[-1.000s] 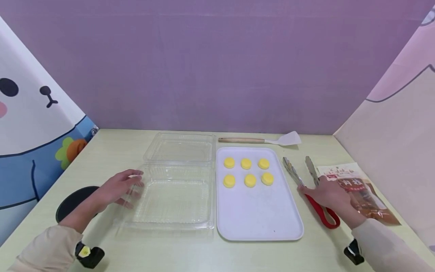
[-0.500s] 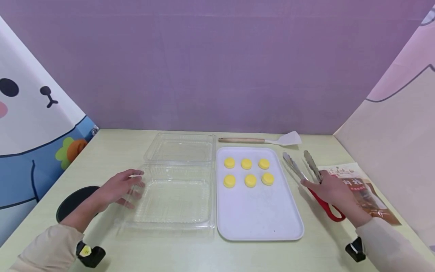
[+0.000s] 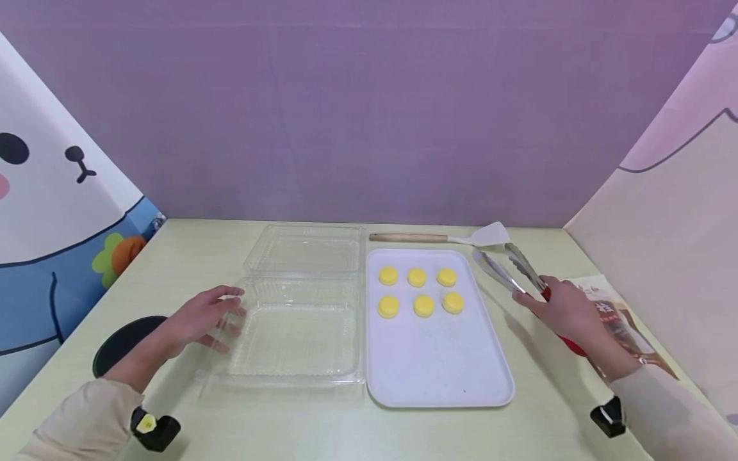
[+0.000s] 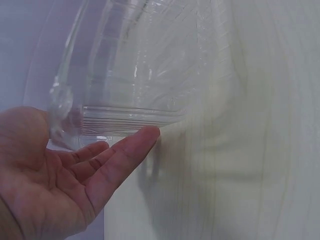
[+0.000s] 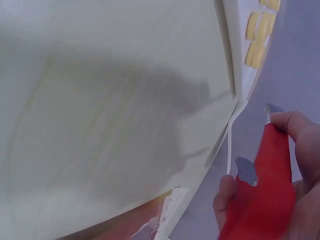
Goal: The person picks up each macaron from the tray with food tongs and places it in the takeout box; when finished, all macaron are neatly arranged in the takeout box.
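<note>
My right hand grips metal tongs by their red handles, as the right wrist view also shows. The tongs are spread apart with nothing between their tips, raised over the table to the right of the white tray. On that tray sit two rows of small yellow round macaron-like sweets. My left hand is at the left side of a clear plastic container, its lid laid back. In the left wrist view, its fairly straight fingers are against or close to the container's corner.
A white spatula with a wooden handle lies behind the tray. A brown and white printed packet lies at the right, partly behind my right hand. A dark round object is at the left, partly hidden by my left forearm.
My right hand has lifted the tongs off the table; their tips have moved up and slightly leftward in the view. The left hand, container and sweets have stayed in place.
</note>
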The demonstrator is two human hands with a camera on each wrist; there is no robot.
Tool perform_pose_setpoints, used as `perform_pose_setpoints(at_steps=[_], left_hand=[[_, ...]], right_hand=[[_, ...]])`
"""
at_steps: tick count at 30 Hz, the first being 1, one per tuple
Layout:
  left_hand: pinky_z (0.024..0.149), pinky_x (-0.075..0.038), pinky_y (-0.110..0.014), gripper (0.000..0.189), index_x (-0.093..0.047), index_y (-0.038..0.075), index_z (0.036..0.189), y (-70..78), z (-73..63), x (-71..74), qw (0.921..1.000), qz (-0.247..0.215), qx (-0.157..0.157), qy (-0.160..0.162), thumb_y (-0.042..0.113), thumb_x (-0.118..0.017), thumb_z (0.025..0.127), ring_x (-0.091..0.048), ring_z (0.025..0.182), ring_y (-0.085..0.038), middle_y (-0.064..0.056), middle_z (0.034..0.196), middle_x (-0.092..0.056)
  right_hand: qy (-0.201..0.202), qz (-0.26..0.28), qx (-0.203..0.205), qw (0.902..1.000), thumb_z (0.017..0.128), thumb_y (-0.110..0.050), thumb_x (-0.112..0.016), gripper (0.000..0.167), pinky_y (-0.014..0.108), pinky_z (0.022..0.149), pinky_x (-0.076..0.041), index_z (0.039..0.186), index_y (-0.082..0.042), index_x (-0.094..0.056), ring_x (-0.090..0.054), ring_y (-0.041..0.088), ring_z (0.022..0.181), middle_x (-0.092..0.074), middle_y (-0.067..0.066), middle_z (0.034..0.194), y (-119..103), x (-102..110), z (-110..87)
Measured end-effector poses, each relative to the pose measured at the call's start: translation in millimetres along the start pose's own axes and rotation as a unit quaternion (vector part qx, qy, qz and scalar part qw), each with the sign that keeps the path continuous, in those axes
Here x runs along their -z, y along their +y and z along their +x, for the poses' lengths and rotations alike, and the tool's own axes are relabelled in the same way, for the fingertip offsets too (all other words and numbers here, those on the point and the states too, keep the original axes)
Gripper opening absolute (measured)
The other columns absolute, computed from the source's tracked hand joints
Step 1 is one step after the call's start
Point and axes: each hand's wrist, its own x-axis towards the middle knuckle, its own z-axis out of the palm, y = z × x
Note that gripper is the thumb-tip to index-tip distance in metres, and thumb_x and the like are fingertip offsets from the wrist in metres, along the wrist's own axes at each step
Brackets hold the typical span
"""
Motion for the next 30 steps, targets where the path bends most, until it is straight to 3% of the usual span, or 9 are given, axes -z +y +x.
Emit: perform_pose_setpoints(at_steps=[9, 15, 18, 22, 25, 30], left_hand=[[0.071, -0.062, -0.042, 0.054, -0.027, -0.009, 0.151, -0.3, 0.5, 0.0, 1.0000, 0.002, 0.003, 0.003, 0.026, -0.036, 0.111, -0.065, 0.100, -0.028, -0.033, 0.132, -0.054], [0.071, -0.062, -0.042, 0.054, -0.027, -0.008, 0.151, 1.1, 0.4, -0.3, 1.0000, 0.003, 0.004, 0.002, 0.026, -0.036, 0.111, -0.065, 0.099, -0.028, -0.033, 0.133, -0.053], [0.071, -0.062, -0.042, 0.054, -0.026, -0.008, 0.151, 1.9, 0.5, -0.5, 1.0000, -0.001, 0.004, 0.002, 0.026, -0.036, 0.111, -0.065, 0.100, -0.028, -0.033, 0.134, -0.053], [0.071, -0.062, -0.042, 0.054, -0.026, -0.008, 0.151, 2.1, 0.7, -0.7, 1.0000, -0.003, 0.004, 0.001, 0.025, -0.036, 0.111, -0.065, 0.102, -0.029, -0.033, 0.134, -0.052], [0.072, -0.062, -0.042, 0.054, -0.027, -0.008, 0.151, 2.0, 0.7, -0.9, 1.0000, -0.001, 0.005, 0.002, 0.026, -0.036, 0.111, -0.064, 0.102, -0.030, -0.033, 0.134, -0.053], [0.072, -0.062, -0.042, 0.054, -0.027, -0.008, 0.151, 2.0, 1.4, -1.1, 1.0000, -0.002, 0.005, 0.002, 0.025, -0.037, 0.111, -0.064, 0.102, -0.029, -0.033, 0.133, -0.053]], right_hand=[[0.020, 0.000, 0.008, 0.9998, 0.092, -0.055, -0.067, 0.057, 0.032, 0.053, -0.028, 0.072, -0.009, -0.040, -0.036, 0.018, 0.055, -0.033, -0.001, 0.059, -6, 6, 5.2], [0.013, -0.004, 0.028, 0.9995, 0.089, -0.054, -0.073, 0.057, 0.031, 0.053, -0.028, 0.070, -0.010, -0.042, -0.035, 0.017, 0.056, -0.032, -0.002, 0.059, -10, 17, 10.2], [-0.010, -0.007, 0.030, 0.9995, 0.087, -0.052, -0.075, 0.054, 0.032, 0.053, -0.033, 0.080, -0.004, -0.052, -0.042, 0.020, 0.061, -0.041, 0.001, 0.063, -12, 25, 12.7], [-0.036, -0.014, 0.038, 0.9986, 0.087, -0.052, -0.076, 0.066, 0.032, 0.057, -0.041, 0.108, 0.009, -0.062, -0.052, 0.026, 0.072, -0.057, 0.007, 0.076, -13, 35, 14.5], [-0.040, -0.016, 0.046, 0.9980, 0.087, -0.054, -0.075, 0.073, 0.032, 0.060, -0.043, 0.123, 0.009, -0.061, -0.055, 0.028, 0.078, -0.061, 0.007, 0.081, -14, 39, 14.6], [-0.044, -0.010, 0.056, 0.9974, 0.088, -0.055, -0.074, 0.078, 0.033, 0.063, -0.044, 0.133, 0.007, -0.059, -0.056, 0.027, 0.080, -0.063, 0.005, 0.083, -13, 41, 12.9]])
